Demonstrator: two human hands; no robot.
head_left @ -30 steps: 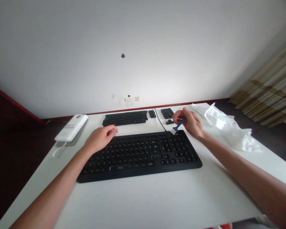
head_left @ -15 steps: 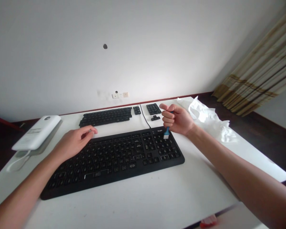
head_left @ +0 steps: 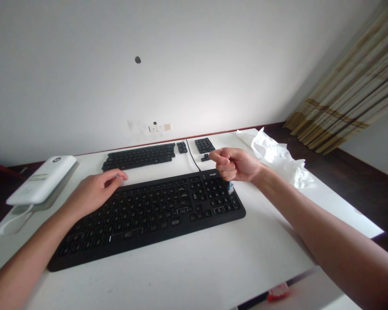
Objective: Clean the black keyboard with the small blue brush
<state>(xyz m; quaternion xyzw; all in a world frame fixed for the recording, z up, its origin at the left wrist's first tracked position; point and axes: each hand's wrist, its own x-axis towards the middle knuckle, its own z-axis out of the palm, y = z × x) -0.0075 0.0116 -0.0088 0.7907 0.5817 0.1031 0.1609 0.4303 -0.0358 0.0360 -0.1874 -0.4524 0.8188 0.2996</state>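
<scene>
Black and wide, the keyboard (head_left: 148, 215) lies flat on the white bench (head_left: 213, 267), with its keys in full rows and small pale marks on the keycaps that are too small to read. A short white word is printed on its far right corner, just under the right hand (head_left: 237, 165), but it is too blurred to read. The grip of this hand is closed in a fist around a small brush (head_left: 230, 186); only the blue end and the pale bristles show below the fist, and the bristles touch the keys at the right end of the keyboard. The left hand (head_left: 95, 191) rests on the far left edge of the keyboard with the fingers loosely curled, and it holds nothing. Beyond the right hand a black cable (head_left: 193, 156) runs away from the keyboard, and beside it lie several groups of loose black keycaps (head_left: 139, 156), set in rows as on a second keyboard. To the right of the right hand, well apart, is a crumpled white plastic bag (head_left: 278, 161). To the left of the left hand a white oblong device (head_left: 40, 181) lies with a grey label whose writing cannot be read.
</scene>
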